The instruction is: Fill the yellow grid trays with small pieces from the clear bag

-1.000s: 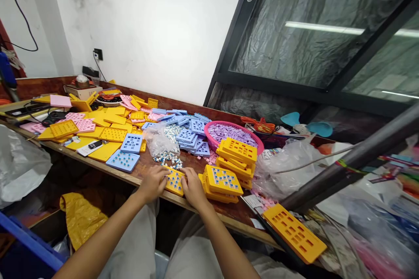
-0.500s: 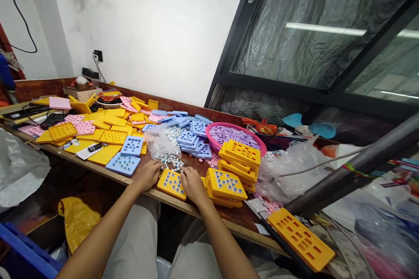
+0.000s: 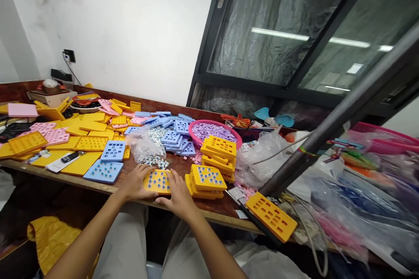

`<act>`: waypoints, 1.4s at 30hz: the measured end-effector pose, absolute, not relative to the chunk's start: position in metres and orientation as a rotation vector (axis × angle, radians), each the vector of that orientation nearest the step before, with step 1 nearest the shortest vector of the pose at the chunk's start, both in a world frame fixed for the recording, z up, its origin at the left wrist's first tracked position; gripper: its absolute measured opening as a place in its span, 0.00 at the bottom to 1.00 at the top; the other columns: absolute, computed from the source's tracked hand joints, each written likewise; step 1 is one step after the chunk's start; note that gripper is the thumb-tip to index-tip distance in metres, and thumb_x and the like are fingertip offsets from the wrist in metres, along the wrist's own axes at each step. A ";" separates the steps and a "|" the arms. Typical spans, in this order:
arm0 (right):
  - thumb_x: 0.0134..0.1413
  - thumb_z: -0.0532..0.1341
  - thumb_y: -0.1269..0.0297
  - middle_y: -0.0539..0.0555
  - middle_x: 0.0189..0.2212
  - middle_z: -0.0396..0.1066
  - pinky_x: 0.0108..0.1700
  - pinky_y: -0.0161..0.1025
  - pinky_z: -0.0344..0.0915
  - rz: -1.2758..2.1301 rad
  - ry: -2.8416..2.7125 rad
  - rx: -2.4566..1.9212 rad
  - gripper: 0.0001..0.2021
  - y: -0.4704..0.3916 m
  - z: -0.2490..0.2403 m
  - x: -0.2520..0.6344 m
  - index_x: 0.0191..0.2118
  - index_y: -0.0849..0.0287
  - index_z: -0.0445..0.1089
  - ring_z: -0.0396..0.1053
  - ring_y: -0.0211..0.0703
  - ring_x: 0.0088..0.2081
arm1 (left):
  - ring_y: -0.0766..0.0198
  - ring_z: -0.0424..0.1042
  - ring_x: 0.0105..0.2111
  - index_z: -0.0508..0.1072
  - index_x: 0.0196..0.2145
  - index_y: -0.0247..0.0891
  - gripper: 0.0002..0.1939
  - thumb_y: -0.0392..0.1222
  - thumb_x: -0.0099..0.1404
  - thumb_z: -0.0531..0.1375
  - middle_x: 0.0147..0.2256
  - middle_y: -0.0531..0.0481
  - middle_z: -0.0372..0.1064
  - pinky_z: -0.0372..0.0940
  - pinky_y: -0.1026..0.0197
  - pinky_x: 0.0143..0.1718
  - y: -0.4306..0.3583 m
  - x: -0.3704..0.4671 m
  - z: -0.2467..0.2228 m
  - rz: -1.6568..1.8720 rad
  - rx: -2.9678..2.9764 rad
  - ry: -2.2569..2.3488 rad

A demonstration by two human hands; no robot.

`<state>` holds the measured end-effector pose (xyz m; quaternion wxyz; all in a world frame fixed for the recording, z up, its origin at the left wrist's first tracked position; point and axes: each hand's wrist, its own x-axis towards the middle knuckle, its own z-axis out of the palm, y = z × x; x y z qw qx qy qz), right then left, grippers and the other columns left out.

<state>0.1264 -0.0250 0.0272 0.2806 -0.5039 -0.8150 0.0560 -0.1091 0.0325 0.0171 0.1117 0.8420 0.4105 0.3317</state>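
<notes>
A yellow plastic panel (image 3: 157, 179) with blue-and-white pieces set in its slots lies at the table's front edge. My left hand (image 3: 135, 184) grips its left end, thumb at the near edge and fingers along the far side. Around its right end is my right hand (image 3: 178, 194), fingers over the top and thumb at the near edge. Just behind the panel, small white-and-blue pieces (image 3: 157, 162) are scattered by a clear plastic bag (image 3: 141, 144). To the right stands a stack of yellow panels (image 3: 207, 177), the top one also filled with pieces.
Light-blue panels (image 3: 104, 171) lie on the left, with many yellow panels (image 3: 94, 126) beyond. A pink basket (image 3: 238, 136) holds purple pieces behind another yellow stack (image 3: 221, 146). A dark pole (image 3: 294, 161) slants across the right, near a yellow slotted panel (image 3: 271, 216).
My view has swung to the right. Both hands have closed around the yellow panel's ends, their thumbs now at its near edge; earlier they rested by its far corners.
</notes>
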 end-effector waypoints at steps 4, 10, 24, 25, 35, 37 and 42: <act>0.60 0.65 0.56 0.62 0.67 0.57 0.65 0.60 0.59 0.033 -1.973 -1.201 0.33 -0.066 0.038 0.143 0.68 0.51 0.57 0.57 0.61 0.67 | 0.45 0.65 0.59 0.64 0.62 0.44 0.44 0.62 0.52 0.71 0.59 0.41 0.66 0.62 0.44 0.61 0.034 -0.090 0.040 1.222 2.289 1.261; 0.63 0.59 0.51 0.63 0.50 0.73 0.57 0.58 0.66 0.021 -1.201 -1.307 0.18 -0.072 0.047 0.245 0.50 0.58 0.70 0.70 0.58 0.53 | 0.44 0.66 0.54 0.66 0.61 0.40 0.47 0.65 0.49 0.72 0.56 0.40 0.69 0.62 0.46 0.58 0.035 -0.005 0.082 1.274 2.284 1.144; 0.58 0.62 0.42 0.56 0.54 0.75 0.55 0.50 0.71 0.890 -0.986 -1.247 0.28 -0.031 0.026 0.276 0.58 0.53 0.66 0.73 0.53 0.54 | 0.49 0.66 0.60 0.61 0.62 0.41 0.29 0.55 0.69 0.58 0.60 0.38 0.65 0.62 0.46 0.60 0.028 0.096 0.029 1.165 1.359 0.997; 0.57 0.63 0.42 0.56 0.54 0.75 0.56 0.50 0.70 0.925 -0.939 -1.221 0.29 -0.031 0.026 0.271 0.58 0.53 0.66 0.73 0.54 0.55 | 0.50 0.70 0.57 0.59 0.64 0.42 0.30 0.55 0.69 0.59 0.58 0.39 0.68 0.65 0.48 0.58 0.025 0.099 0.025 1.141 1.198 0.904; 0.51 0.68 0.49 0.55 0.50 0.77 0.57 0.48 0.68 0.848 -0.678 -1.132 0.27 -0.057 0.041 0.218 0.54 0.56 0.67 0.72 0.54 0.53 | 0.54 0.77 0.46 0.64 0.62 0.41 0.31 0.49 0.64 0.64 0.50 0.45 0.75 0.70 0.52 0.53 -0.016 0.100 0.038 1.294 0.710 0.669; 0.53 0.68 0.49 0.55 0.52 0.76 0.58 0.47 0.67 0.827 -0.722 -1.097 0.27 -0.079 0.051 0.213 0.56 0.55 0.66 0.72 0.54 0.54 | 0.52 0.76 0.48 0.62 0.64 0.43 0.32 0.50 0.65 0.63 0.53 0.44 0.73 0.69 0.50 0.54 -0.033 0.096 0.049 1.296 0.735 0.630; 0.58 0.67 0.51 0.57 0.58 0.71 0.56 0.47 0.70 0.742 -0.731 -1.069 0.33 -0.170 0.061 0.229 0.66 0.52 0.59 0.71 0.54 0.56 | 0.48 0.69 0.59 0.53 0.69 0.49 0.39 0.53 0.65 0.62 0.63 0.44 0.64 0.66 0.48 0.59 -0.109 0.113 0.057 1.229 0.843 0.521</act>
